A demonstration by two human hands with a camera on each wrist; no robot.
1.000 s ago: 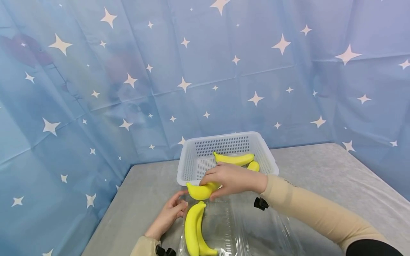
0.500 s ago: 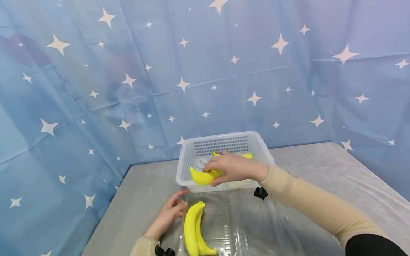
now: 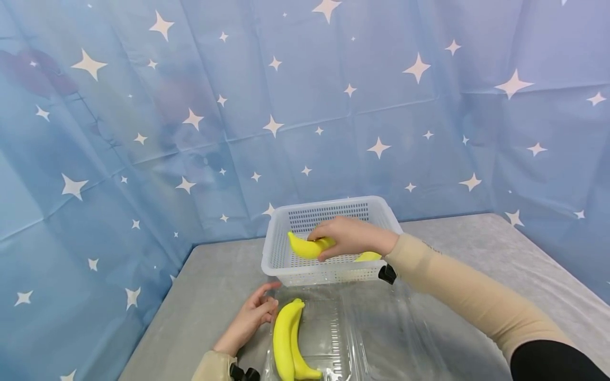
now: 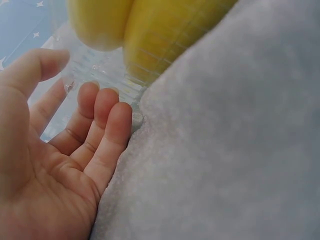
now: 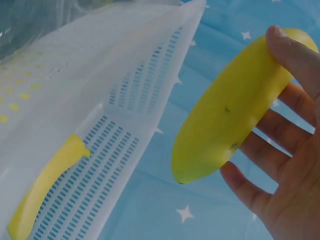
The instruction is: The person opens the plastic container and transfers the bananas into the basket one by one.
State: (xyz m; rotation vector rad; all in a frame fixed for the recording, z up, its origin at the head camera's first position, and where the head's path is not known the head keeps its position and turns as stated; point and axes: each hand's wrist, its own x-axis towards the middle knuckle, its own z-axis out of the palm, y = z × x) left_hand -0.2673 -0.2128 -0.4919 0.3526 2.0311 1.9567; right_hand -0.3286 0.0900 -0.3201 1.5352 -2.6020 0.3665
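My right hand [image 3: 350,237] holds a yellow banana [image 3: 305,247] over the white slotted plastic basket [image 3: 305,272]. In the right wrist view the thumb lies along one side of this banana [image 5: 240,100] and the fingers along the other. Another banana [image 5: 45,185] lies inside the basket, mostly hidden by my right hand and forearm in the head view. Two bananas [image 3: 284,338] lie side by side along the left of a clear plastic clamshell box [image 3: 320,323]. At that box's left far corner rests my left hand [image 3: 250,317], fingers loosely bent, fingertips [image 4: 119,120] against its wall.
The box's clear lid [image 3: 395,333] lies folded out to the right. Directly behind the box stands the basket, close to the star-patterned blue curtain [image 3: 305,106]. A grey cloth covers the table [image 3: 190,296].
My right hand has carried its banana away from above the box, over the basket's front rim and farther back over the basket. My left hand has stayed at the box's corner.
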